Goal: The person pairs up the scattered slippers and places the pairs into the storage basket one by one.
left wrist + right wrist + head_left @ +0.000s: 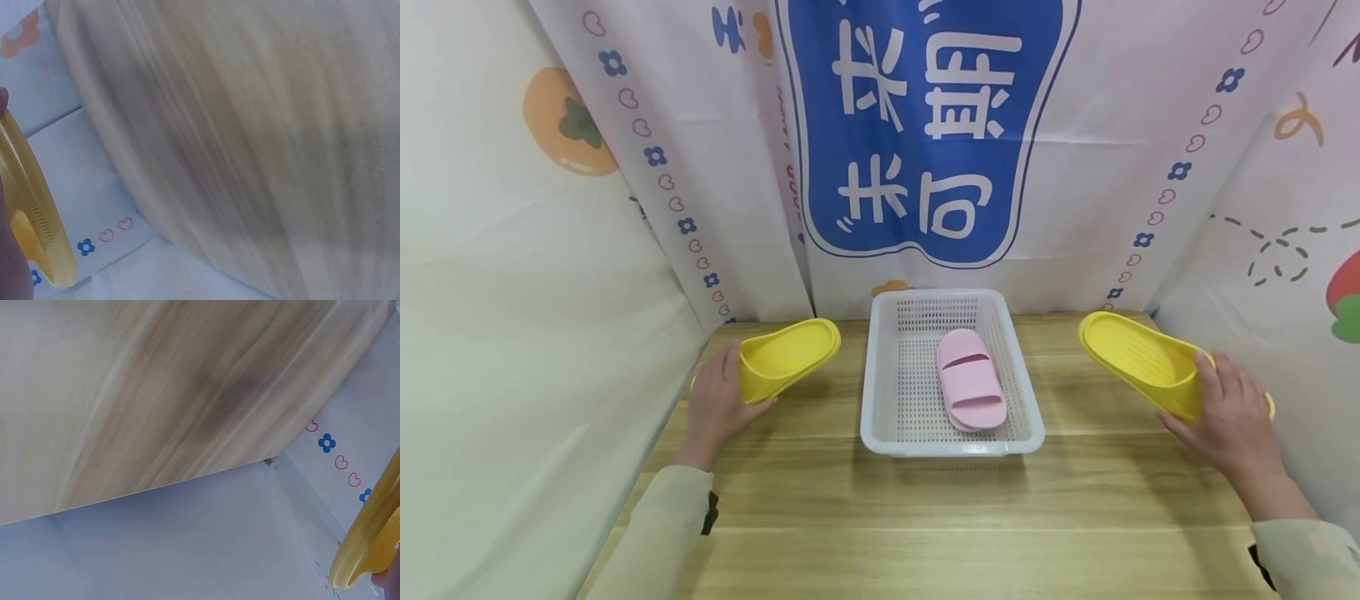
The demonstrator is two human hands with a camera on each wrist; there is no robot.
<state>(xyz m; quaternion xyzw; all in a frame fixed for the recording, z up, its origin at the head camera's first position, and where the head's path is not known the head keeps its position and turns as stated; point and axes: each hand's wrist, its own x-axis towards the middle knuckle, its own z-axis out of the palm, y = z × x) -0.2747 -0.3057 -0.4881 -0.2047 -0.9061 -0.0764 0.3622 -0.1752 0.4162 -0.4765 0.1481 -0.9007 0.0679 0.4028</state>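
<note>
One yellow slipper in the left hand and a matching slipper in the right hand are partly covered by the hands and cut off in the wrist views; each hand's fingers clamp round its slipper, left and right of the white basket, over the table

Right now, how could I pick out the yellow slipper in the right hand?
Start at the wooden table, then the white basket on it. Go right to the right hand, which grips the slipper. Unlike the pink footwear inside the basket, it's yellow; unlike its yellow twin, it's right of the basket.
</note>
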